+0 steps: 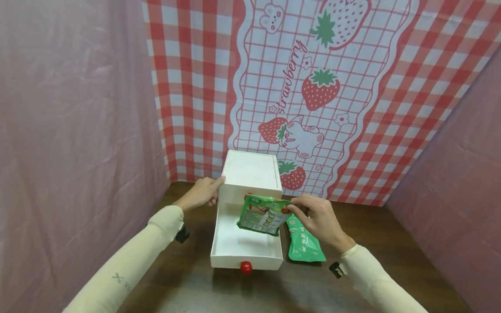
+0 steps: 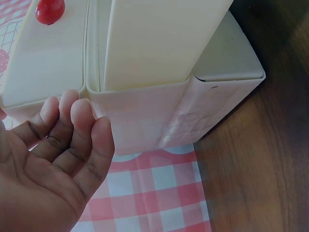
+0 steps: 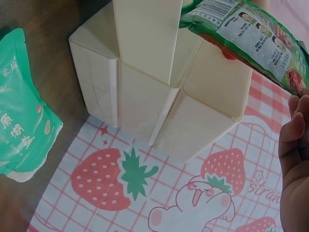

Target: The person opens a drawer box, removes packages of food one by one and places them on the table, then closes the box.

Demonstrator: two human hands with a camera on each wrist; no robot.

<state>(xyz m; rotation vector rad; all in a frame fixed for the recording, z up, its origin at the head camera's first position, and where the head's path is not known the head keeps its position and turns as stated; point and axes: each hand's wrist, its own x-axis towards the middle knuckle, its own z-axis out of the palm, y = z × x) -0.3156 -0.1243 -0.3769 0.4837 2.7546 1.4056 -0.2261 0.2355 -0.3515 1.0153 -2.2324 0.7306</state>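
A white drawer cabinet (image 1: 252, 169) stands on the table with its middle drawer (image 1: 246, 262) pulled out; a red knob (image 1: 246, 267) is on that drawer's front. My left hand (image 1: 201, 192) rests at the cabinet's left side near the top front edge, its fingers loosely bent in the left wrist view. Above the pulled-out drawer, my right hand (image 1: 322, 219) pinches a green printed snack packet (image 1: 263, 215) by its right upper corner. The packet hangs tilted, its printed back showing. Its far side is hidden.
A second, lighter green pouch (image 1: 305, 243) lies on the brown wooden table (image 1: 360, 226), right of the drawer. Behind the cabinet hangs a red-and-white strawberry cloth (image 1: 195, 87). Pink curtains (image 1: 78, 108) close off both sides.
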